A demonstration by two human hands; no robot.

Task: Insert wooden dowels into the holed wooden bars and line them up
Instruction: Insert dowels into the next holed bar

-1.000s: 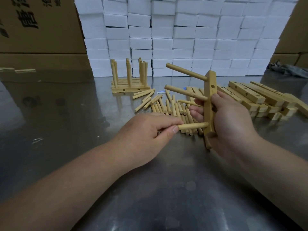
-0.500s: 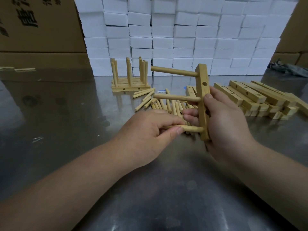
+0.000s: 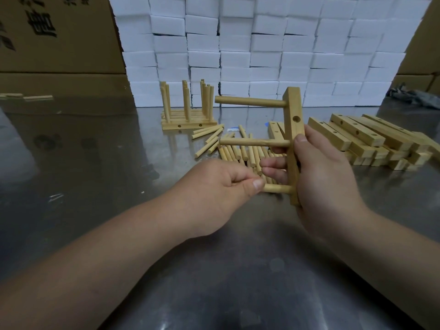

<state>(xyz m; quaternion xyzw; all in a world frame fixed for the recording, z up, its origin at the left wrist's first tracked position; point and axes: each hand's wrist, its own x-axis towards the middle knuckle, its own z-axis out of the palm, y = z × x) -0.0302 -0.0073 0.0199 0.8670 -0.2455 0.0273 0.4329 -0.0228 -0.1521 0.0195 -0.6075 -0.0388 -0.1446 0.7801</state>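
a: above the steel table (image 3: 100, 163), mid-frame: right hand (image 3: 326, 177) gripped a holed wooden bar (image 3: 294, 129) held upright, thumb on its near face, fingers wrapped behind. two dowels already seated, jutting left: top dowel (image 3: 250, 101), middle dowel (image 3: 254, 142).

b: left hand (image 3: 214, 194)?

a: closed in a pinch on a third dowel (image 3: 277, 188), thumb and curled fingers over its free end, other end set in the bar's lowest hole. depth of seating not readable.

b: empty holes?

a: one seen open on the bar's side face, between top and middle dowels.

b: stock on the table?

a: loose dowels (image 3: 238, 151) scattered behind the hands. stacked bars (image 3: 357, 134) to the right, touching one another. finished bars with upright dowels (image 3: 188, 115) lined up farther back, near the wall of white boxes (image 3: 262, 44). cardboard cartons (image 3: 59, 44) at far left.
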